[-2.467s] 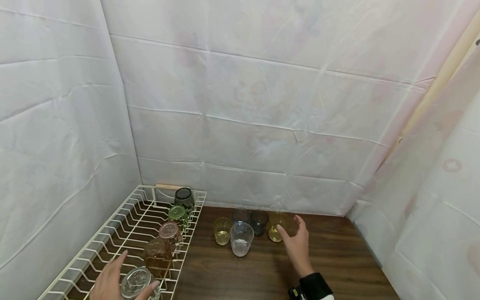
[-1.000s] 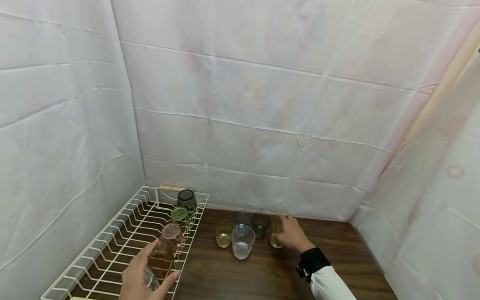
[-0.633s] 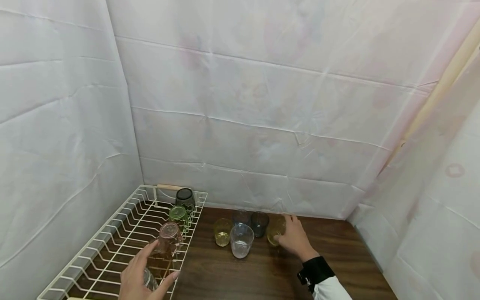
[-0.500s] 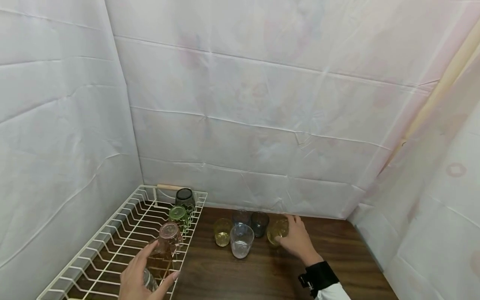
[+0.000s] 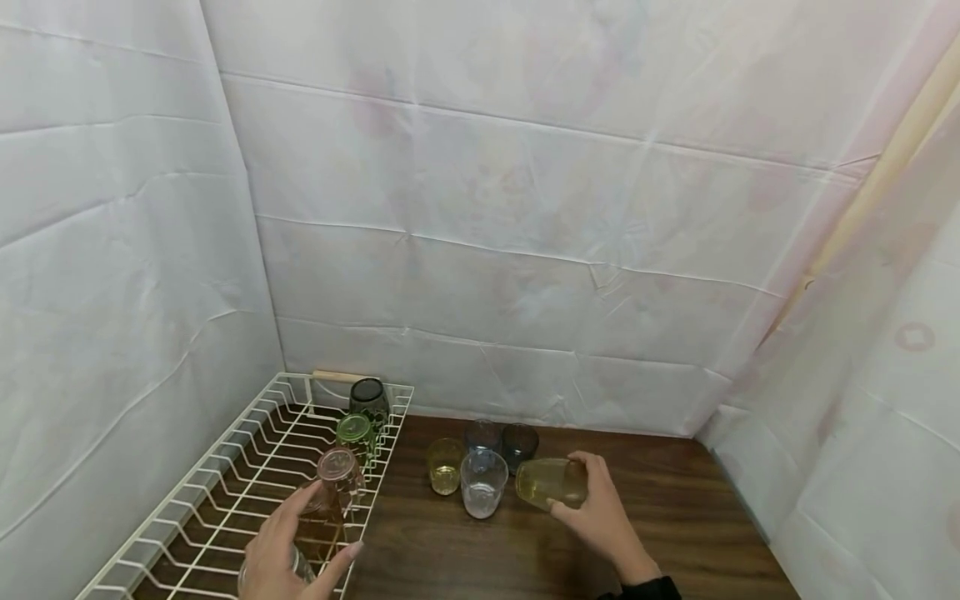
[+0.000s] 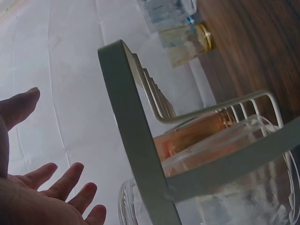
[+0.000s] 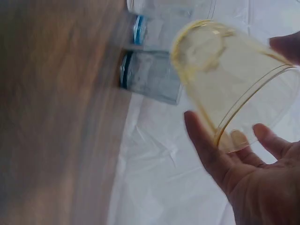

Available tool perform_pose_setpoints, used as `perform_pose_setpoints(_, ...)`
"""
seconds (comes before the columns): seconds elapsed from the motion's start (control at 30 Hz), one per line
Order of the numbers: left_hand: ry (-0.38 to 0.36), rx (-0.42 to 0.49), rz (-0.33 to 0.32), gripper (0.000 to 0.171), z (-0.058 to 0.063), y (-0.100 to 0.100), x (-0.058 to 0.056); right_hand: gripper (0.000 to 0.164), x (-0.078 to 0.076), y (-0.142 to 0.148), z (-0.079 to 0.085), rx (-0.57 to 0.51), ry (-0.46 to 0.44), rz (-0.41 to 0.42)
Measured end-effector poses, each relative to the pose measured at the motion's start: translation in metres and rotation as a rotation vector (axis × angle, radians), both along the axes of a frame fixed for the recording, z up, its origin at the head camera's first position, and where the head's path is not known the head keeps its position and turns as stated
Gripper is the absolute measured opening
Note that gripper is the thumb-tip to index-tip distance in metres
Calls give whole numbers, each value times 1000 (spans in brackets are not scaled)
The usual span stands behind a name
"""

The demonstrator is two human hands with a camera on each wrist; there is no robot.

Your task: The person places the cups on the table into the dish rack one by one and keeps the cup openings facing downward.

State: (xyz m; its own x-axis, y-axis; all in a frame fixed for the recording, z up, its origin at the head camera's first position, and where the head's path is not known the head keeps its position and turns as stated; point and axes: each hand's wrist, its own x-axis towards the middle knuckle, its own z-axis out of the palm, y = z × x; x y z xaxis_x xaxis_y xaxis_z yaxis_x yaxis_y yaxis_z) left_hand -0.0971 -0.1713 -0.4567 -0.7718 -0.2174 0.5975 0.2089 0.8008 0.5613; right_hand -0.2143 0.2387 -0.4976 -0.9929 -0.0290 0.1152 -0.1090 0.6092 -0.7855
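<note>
spreading its fingers wide over the white rack (image 5: 180, 485), the left hand (image 5: 277, 554) is near an amber glass (image 5: 321, 533). past an upright clear glass (image 5: 483, 482), the right hand (image 5: 602, 518) grips a yellow glass (image 5: 546, 482), tipped sideways above the counter (image 5: 450, 554).

Looked forward and down from the head, well back, over the rack (image 5: 263, 469), desk (image 5: 675, 517) and hanging sheet (image 5: 487, 208). At the left wrist, peered sideways past the rack's near bars (image 6: 138, 136), with the desk rolled to the right; shared the rack with the head view. At the right wrist, faced a tilted yellow glass (image 7: 225, 79) close up; shared that glass likewise.
</note>
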Motion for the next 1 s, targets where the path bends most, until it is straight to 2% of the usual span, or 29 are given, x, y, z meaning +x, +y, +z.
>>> perform_pose_setpoints(0.1, -2, -11, -12, 94, 0, 3, -1, 70, 8, -4, -7, -190, 7, 12)
perform_pose_setpoints(0.17, 36, -26, -26, 95, -1, 5, -3, 67, 15, -10, -12, -338, 13, 36)
perform_pose_setpoints(0.27, 129, -50, -51, 98, -4, 8, -7, 64, 25, -20, -20, -498, 70, 52)
perform_pose_setpoints(0.4, 160, -33, -92, 96, -2, 19, -10, 56, 36, -34, -27, -670, 161, 107)
perform_pose_setpoints(0.5, 106, -22, -133, 90, 2, 31, -11, 49, 43, -42, -32, -848, 173, 235)
perform_pose_setpoints(0.57, 104, -38, -171, 89, 1, 38, -13, 45, 48, -47, -34, -937, 135, 296)
perform_pose_setpoints(0.77, 101, -68, -270, 92, -3, 68, -14, 38, 58, -56, -28, -1078, -11, 411)
perform_pose_setpoints(0.87, 15, -15, -333, 89, 4, 85, -11, 42, 60, -59, -25, -1183, -13, 540)
perform_pose_setpoints(1.0, -128, 107, -417, 88, 18, 104, -10, 51, 58, -63, -23, -1362, -9, 767)
